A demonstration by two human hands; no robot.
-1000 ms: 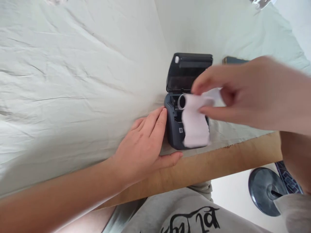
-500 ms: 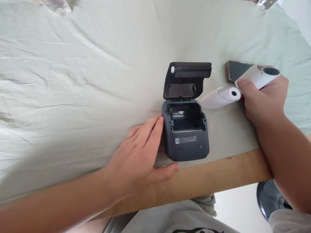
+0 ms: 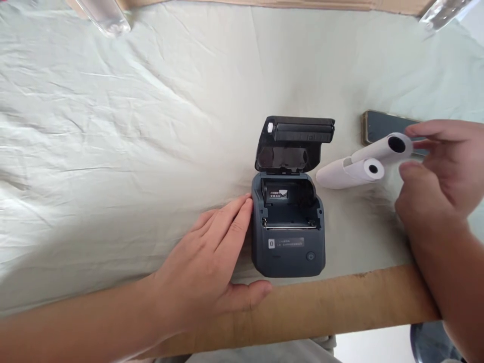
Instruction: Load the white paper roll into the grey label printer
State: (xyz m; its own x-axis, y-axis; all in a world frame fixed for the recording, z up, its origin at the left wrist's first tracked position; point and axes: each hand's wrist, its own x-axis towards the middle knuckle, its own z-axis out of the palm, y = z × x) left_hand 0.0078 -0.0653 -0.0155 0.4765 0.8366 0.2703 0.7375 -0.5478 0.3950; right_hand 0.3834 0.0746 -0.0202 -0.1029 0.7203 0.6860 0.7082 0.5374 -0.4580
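Observation:
A dark blue-grey portable label printer (image 3: 287,252) stands with its lid (image 3: 297,133) raised, its paper bay bare. My left hand (image 3: 212,252) lies flat along the printer's left side, fingertips touching the casing and thumb by its front corner. To the right, two white paper rolls lie side by side: a front roll (image 3: 346,175) with a small dark core hole and a back roll (image 3: 378,149) with a wider one. Around the end of the back roll, my right hand (image 3: 449,166) has its thumb and fingers apart, holding nothing.
A smartphone (image 3: 389,126) lies behind the rolls, partly covered by my right hand. Clear table legs or posts (image 3: 108,17) show at the far corners. Wrinkled pale green cloth (image 3: 151,126) covers the surface, with a wooden edge (image 3: 340,297) nearest me.
My right hand has let go of the back paper roll, now lying against the front one, and drawn slightly right. The view has shifted, while my left hand stays at the printer.

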